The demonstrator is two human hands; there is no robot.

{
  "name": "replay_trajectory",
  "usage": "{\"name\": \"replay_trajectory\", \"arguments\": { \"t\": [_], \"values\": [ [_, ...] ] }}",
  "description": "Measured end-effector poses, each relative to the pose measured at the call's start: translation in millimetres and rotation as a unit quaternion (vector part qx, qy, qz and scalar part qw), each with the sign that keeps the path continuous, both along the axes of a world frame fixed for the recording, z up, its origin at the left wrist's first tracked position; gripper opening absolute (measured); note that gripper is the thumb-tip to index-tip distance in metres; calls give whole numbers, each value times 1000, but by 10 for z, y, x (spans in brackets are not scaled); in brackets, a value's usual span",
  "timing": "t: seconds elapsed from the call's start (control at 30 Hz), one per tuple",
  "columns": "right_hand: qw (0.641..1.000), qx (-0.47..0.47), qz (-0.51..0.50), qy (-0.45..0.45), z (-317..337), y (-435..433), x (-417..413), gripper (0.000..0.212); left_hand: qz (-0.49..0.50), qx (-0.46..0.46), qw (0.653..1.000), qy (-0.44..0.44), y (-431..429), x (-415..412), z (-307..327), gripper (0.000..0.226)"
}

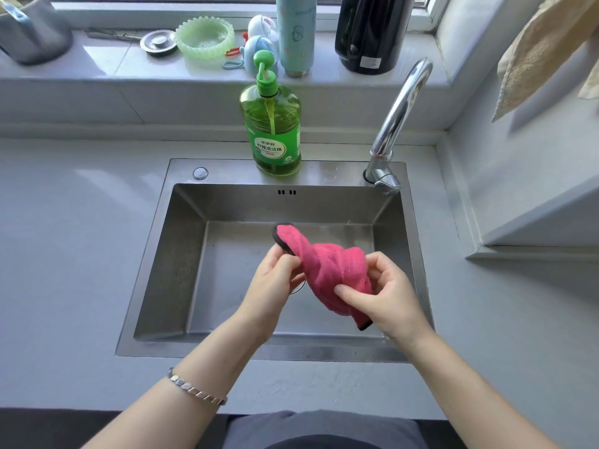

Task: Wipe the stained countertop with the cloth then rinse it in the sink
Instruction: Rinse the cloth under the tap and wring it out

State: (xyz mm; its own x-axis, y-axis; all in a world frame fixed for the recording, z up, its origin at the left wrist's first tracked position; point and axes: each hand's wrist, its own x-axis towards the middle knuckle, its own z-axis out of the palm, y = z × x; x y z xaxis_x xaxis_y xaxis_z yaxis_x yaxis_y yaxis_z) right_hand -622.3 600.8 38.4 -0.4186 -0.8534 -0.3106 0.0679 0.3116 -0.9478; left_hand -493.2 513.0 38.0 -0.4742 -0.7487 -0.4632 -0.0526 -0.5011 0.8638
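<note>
A pink cloth [327,270] with a dark edge is held twisted above the steel sink [181,254]. My left hand [275,280] pinches the cloth's upper left end. My right hand [389,296] grips its lower right end, thumb pressed on the fabric. Both hands hover over the middle of the basin. The chrome faucet [398,121] stands at the sink's back right corner, and no water is visibly running. The grey countertop [71,254] surrounds the sink. The drain is mostly hidden behind my left hand.
A green dish soap bottle [270,124] stands on the sink's back rim. The windowsill holds a green bowl [205,37], a sink strainer [159,43], a mint flask [296,34], a black kettle [369,34] and a grey pot [32,30]. A beige towel [544,50] hangs at right.
</note>
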Motion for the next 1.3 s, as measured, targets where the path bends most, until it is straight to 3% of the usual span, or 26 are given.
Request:
{"name": "replay_trajectory", "arguments": {
  "t": [0.07, 0.17, 0.23, 0.3, 0.4, 0.43, 0.5, 0.63, 0.73, 0.9, 1.03, 1.1, 1.2, 1.3],
  "values": [
    [992, -2, -40, -123, -14, 20, -56, 38, 17, -7, 1000, -4, -47, 20, 16, 28],
    [946, -9, -60, -318, -15, 19, -172, 39, 38, -20, 999, -24, -101, 70, 26, 27],
    [924, 0, -106, -367, -63, 10, -283, 48, 43, -50, 995, -72, -127, 119, -2, 25],
    [917, 12, -158, -367, -119, -7, -355, 29, 41, -102, 984, -137, -155, 173, -45, 27],
    [919, 30, -215, -329, -190, 9, -448, 14, 53, -134, 972, -188, -206, 247, -108, 25],
    [922, 40, -223, -315, -197, 24, -467, 18, 50, -143, 969, -198, -224, 270, -123, 24],
    [937, 56, -199, -282, -180, 43, -486, 28, 28, -161, 965, -206, -254, 306, -143, 26],
    [966, 81, -135, -204, -170, 29, -486, 18, -48, -176, 958, -221, -311, 370, -158, 28],
    [980, 56, -123, -146, -208, 41, -520, 25, -73, -192, 944, -259, -368, 416, -170, 26],
    [989, 40, -120, -82, -245, 85, -611, 40, -72, -157, 946, -276, -491, 491, -151, 23],
    [995, 64, -71, -1, -249, 101, -633, 35, -91, -157, 943, -279, -500, 474, -131, 25],
    [988, 103, -16, 110, -287, 110, -642, 39, -83, -187, 934, -292, -476, 464, -132, 30],
    [948, 165, 54, 267, -300, 89, -630, 37, -75, -265, 896, -349, -424, 446, -131, 32],
    [910, 183, 109, 354, -285, 63, -609, 30, -78, -337, 854, -388, -352, 439, -163, 30]
  ]
}}
